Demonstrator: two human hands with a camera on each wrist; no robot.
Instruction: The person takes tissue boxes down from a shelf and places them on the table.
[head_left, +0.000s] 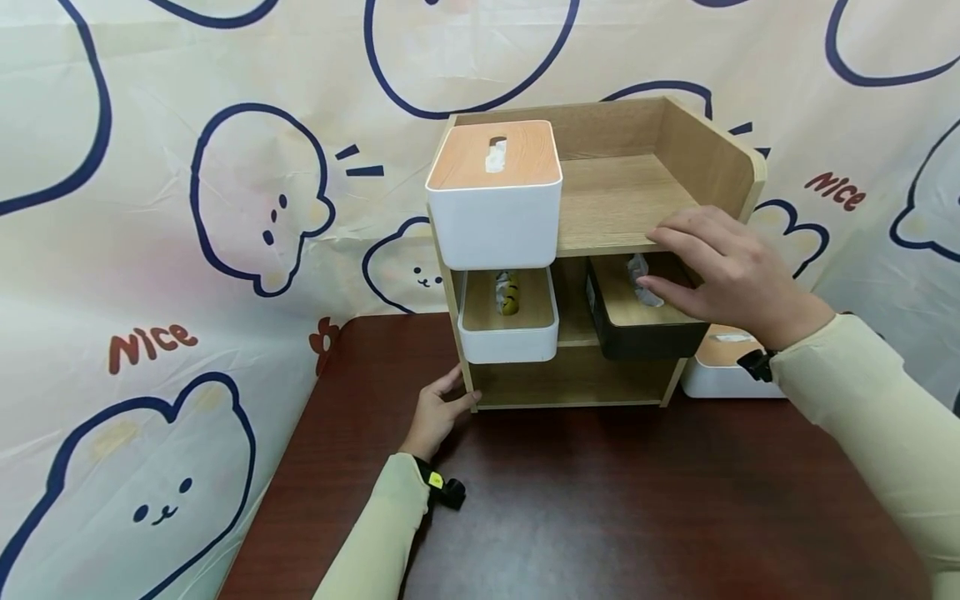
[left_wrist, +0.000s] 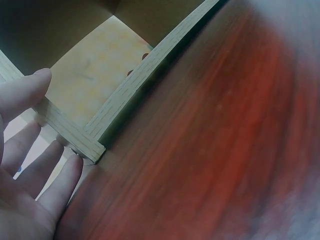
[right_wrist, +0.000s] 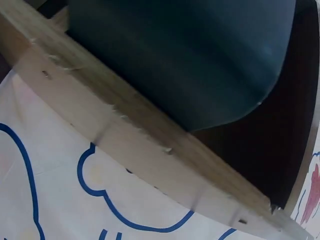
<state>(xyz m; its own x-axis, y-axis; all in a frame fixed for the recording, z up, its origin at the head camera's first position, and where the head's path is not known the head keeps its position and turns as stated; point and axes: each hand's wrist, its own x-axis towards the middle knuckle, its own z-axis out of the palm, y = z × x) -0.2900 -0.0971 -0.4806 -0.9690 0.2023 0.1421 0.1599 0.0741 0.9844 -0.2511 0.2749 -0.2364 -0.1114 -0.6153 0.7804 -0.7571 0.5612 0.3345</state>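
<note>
A light wooden shelf unit [head_left: 615, 196] stands on the dark red table. My left hand [head_left: 438, 412] grips the lower front corner of its left side panel; in the left wrist view the thumb and fingers of the hand [left_wrist: 30, 165] lie on either side of the panel [left_wrist: 70, 130]. In front of the unit's right side is my right hand [head_left: 738, 271], fingers relaxed at the upper board's edge, thumb over a black box [head_left: 652, 342]; contact is unclear. That box holds a clear plastic packet [head_left: 641, 279]. The right wrist view shows the dark box [right_wrist: 190, 60], but no hand.
On the unit's left are a white box with a wooden lid [head_left: 495, 225] and, below, an open white tray [head_left: 508, 344] holding a small yellow-and-black item [head_left: 507, 296]. Another wood-topped white box [head_left: 731, 379] stands right of the unit. Behind hangs a cartoon-printed cloth [head_left: 262, 200].
</note>
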